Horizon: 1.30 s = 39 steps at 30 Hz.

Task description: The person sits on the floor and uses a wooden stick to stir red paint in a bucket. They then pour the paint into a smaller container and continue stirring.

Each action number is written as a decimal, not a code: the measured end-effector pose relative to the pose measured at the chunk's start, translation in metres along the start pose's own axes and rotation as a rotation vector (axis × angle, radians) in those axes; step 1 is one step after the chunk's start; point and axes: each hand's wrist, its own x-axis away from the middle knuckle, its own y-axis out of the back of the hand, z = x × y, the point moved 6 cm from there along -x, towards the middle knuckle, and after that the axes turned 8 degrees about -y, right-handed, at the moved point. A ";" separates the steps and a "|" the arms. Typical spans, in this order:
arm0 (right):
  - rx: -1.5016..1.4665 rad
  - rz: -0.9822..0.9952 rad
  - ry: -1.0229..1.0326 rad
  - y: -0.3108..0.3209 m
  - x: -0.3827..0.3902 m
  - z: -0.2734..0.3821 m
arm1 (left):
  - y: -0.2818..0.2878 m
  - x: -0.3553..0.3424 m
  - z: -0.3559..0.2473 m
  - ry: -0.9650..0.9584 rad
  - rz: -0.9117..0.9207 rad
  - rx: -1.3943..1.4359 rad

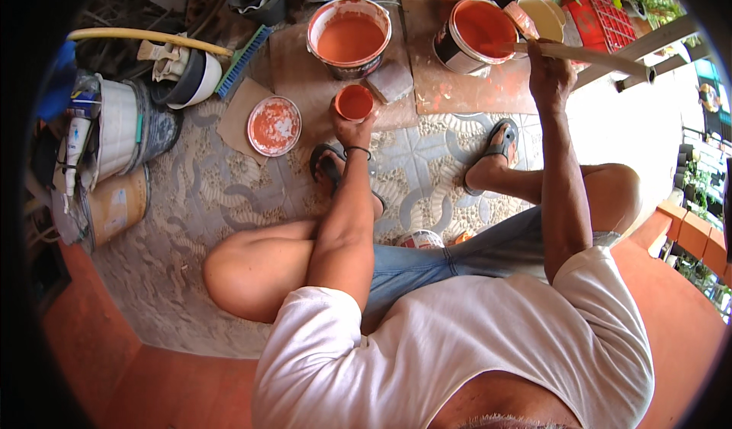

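Observation:
My left hand [353,129] is closed around a small cup [354,103] whose inside is coated orange-red. Just beyond it stands a wide bucket [350,41] of orange paint, with a greyish block [390,83] at its near side. At the right, my right hand [552,74] grips a pale wooden stick [602,57]. The stick's left end reaches into a dark-sided bucket [479,35] of red-orange paint; how deep it goes I cannot tell. A paint-smeared round lid [274,126] lies to the left of the cup.
A cream bucket [543,17] and a red crate [598,21] stand back right, near wooden beams [648,48]. A blue-bristled brush [243,61], a yellow pole [152,38] and stacked pails [118,128] crowd the left. My sandalled feet rest on patterned tiles [423,170].

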 end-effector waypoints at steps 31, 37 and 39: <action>-0.726 -0.359 -0.643 0.037 -0.016 -0.117 | -0.006 -0.025 -0.013 0.004 -0.039 0.103; -0.887 -0.583 -0.900 0.059 -0.010 -0.144 | -0.005 -0.033 -0.026 0.011 -0.035 0.093; -0.960 -0.591 -0.930 0.058 -0.010 -0.148 | -0.005 -0.035 -0.029 -0.024 -0.035 0.100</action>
